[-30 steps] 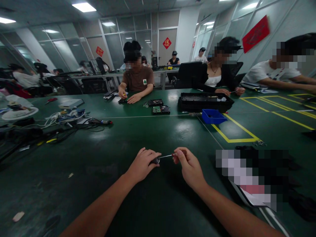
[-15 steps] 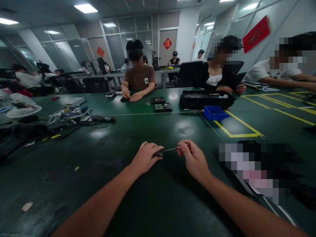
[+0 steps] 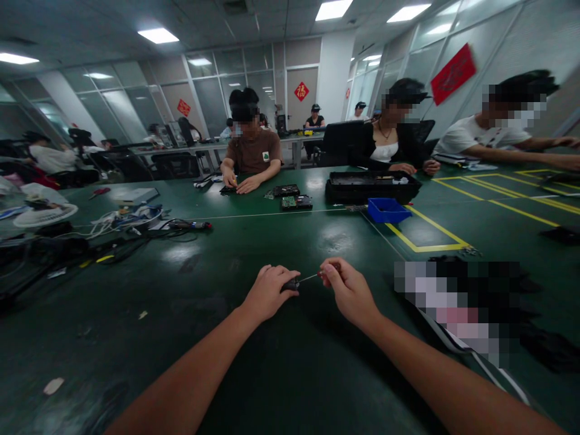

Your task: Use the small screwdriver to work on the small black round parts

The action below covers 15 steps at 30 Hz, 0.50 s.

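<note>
1 small dark part is over the green tabletop, gripped by fingers of the left hand; the right hand has fingers closed on a screwdriver pointing at it. The work seems begun, not finished.

On the door beyond the far edge of the tabletop, a red diamond sign bears the gold character 福, while markings on the larger red banner rightward and smaller red paper leftward are illegible.
</note>
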{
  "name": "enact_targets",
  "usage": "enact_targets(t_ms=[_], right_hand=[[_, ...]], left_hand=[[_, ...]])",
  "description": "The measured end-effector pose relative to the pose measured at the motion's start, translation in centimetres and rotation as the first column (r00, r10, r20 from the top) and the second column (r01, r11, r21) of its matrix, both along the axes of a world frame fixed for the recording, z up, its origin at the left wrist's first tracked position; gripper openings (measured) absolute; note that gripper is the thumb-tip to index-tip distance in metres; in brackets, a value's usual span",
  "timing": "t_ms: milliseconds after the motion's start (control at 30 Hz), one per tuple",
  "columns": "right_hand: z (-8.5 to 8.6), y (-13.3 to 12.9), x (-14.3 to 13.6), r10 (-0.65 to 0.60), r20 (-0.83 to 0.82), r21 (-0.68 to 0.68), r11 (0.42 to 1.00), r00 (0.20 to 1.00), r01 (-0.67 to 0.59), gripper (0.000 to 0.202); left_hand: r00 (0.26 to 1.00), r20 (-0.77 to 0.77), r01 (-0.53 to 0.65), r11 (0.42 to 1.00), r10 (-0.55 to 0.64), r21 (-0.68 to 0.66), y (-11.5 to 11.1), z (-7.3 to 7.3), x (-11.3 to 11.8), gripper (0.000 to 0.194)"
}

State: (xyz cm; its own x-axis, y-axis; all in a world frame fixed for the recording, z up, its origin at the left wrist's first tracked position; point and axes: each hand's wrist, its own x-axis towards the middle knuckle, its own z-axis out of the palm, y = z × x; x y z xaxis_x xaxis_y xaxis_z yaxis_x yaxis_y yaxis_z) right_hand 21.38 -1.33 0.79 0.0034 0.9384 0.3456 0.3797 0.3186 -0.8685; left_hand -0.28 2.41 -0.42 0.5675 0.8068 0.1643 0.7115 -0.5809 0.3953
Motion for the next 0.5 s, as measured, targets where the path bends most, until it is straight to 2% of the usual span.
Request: enact_targets(t_ms=[200,500], right_hand=[[0.12,-0.07,0.12,-0.04,0.062,0.031,0.999,0.997,0.038,0.028],[0.72,-0.2,0.01,-0.042,0.161,0.056,0.998,0.986,0.034,0.026]], left_hand=[[1.0,0.0,-0.002,1.0,0.002,0.001,0.06,-0.11,0.04,0.043],[1.0,-0.017,0.01,1.0,-0.009,0.016,0.22,-0.03,0.33,0.043]])
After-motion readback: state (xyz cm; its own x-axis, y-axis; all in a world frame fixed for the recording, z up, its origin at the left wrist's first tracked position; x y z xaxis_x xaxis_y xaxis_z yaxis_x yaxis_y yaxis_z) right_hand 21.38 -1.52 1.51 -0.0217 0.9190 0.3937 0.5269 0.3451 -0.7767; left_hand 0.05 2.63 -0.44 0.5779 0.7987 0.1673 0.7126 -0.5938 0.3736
